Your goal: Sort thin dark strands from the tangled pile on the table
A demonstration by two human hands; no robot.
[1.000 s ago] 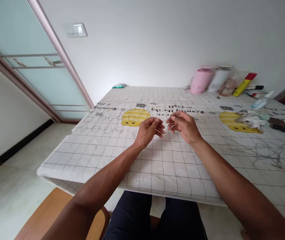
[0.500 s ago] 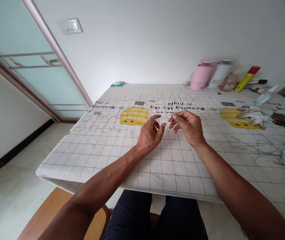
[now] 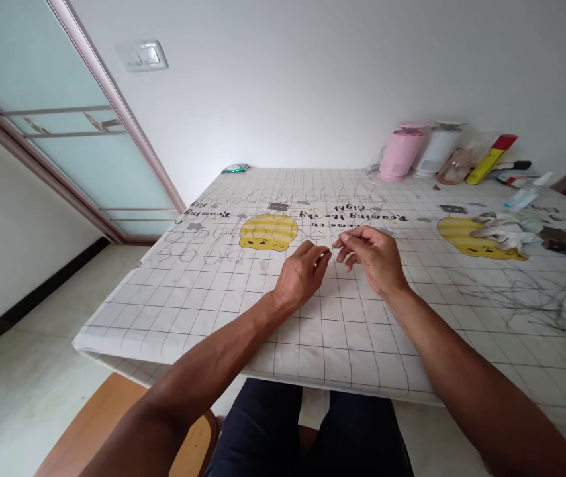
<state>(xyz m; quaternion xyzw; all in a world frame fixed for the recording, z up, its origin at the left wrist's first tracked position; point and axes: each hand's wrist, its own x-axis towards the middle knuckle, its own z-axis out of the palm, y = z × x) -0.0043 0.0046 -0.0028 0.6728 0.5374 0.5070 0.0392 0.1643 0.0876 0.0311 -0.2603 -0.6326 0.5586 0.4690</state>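
Note:
My left hand [image 3: 302,271] is closed above the checked tablecloth [image 3: 203,298], thumb and fingertips pinched together; whatever is between them is too small to make out. Just to its right, my right hand [image 3: 372,255] has its thumb and index finger pressed together, the other fingers loosely curled. What it pinches cannot be made out either. A narrow gap separates the two hands. Thin dark looped strands [image 3: 203,248] lie on the cloth beyond and to the left, and a tangle of similar strands [image 3: 535,298] lies at the right.
A pink device [image 3: 402,152], a white device [image 3: 439,149], a yellow-and-red box [image 3: 491,159] and bottles stand at the back right. Nearer are a crumpled glove [image 3: 504,232] and a dark object [image 3: 562,242]. A green packet [image 3: 235,168] lies at the back left.
The fingers of my left hand, apart before, have closed into a pinch. My right hand keeps nearly the same pose and place.

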